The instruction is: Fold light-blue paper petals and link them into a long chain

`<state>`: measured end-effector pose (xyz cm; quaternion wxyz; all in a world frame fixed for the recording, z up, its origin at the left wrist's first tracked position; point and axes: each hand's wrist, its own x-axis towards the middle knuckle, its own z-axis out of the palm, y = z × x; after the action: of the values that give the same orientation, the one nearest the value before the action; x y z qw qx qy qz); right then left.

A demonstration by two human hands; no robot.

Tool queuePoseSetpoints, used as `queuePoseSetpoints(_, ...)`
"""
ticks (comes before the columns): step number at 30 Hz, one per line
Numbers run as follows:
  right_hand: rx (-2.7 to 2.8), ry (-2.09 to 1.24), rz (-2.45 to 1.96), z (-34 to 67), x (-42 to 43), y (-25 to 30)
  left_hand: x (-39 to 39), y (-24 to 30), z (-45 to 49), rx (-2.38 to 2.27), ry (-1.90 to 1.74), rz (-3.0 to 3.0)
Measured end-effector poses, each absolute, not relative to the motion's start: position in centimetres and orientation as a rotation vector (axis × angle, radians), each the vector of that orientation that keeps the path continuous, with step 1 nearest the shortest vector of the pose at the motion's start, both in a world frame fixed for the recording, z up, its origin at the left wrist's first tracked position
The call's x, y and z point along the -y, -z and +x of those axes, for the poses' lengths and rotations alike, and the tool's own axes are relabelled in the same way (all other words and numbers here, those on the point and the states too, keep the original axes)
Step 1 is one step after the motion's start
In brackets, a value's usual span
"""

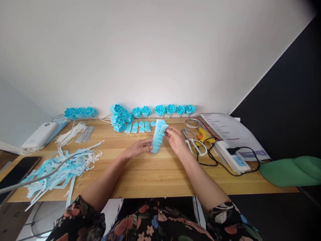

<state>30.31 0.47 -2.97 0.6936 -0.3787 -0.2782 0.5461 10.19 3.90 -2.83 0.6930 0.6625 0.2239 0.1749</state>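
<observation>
Both my hands hold a folded light-blue strip of mask fabric (157, 136) over the middle of the wooden table (155, 177). My left hand (139, 148) pinches its near, lower end. My right hand (176, 140) pinches its far, upper end with closed fingers. Just beyond the strip lies a row of small folded blue pieces (140, 127). Finished blue fabric roses (173, 109) stand in a line along the wall, with more roses (80, 112) at the left.
Scissors (194, 143), a yellow glue gun (204, 135), a wire coil (192, 122), a power strip (234, 160) with black cable and papers (229, 129) lie on the right. Blue offcuts (57, 170), white elastic loops (71, 133), a white pack (37, 137) and a phone (16, 170) lie on the left. A green cushion (291, 170) sits far right.
</observation>
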Motion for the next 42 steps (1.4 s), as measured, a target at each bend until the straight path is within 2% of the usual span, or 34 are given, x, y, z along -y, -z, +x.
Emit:
queuePoseSetpoints(10, 0.659, -1.239, -0.845, 30.1, -0.5, 3.5, -3.8, 4.9, 11.2, -0.578, -0.433, 1.5)
queuePoseSetpoints(17, 0.662, -1.241, -0.848, 30.2, -0.5, 3.6, -3.5, 4.3, 11.5, -0.671, -0.48, 1.421)
queuePoseSetpoints(26, 0.703, -1.2, -0.867, 30.6, 0.1, 2.3, -4.9, 4.1, 10.8, -0.776, -0.879, 1.131)
queuePoseSetpoints(34, 1.438, -0.861, -1.208, 28.7, 1.5, 2.6, -4.5, 3.2, 10.9, -0.746, -0.966, 1.194)
queuePoseSetpoints(42, 1.58, -0.586, -1.252, 27.8, 1.5, 3.3, -4.3, 4.2, 11.5, -0.701, -1.043, 1.289)
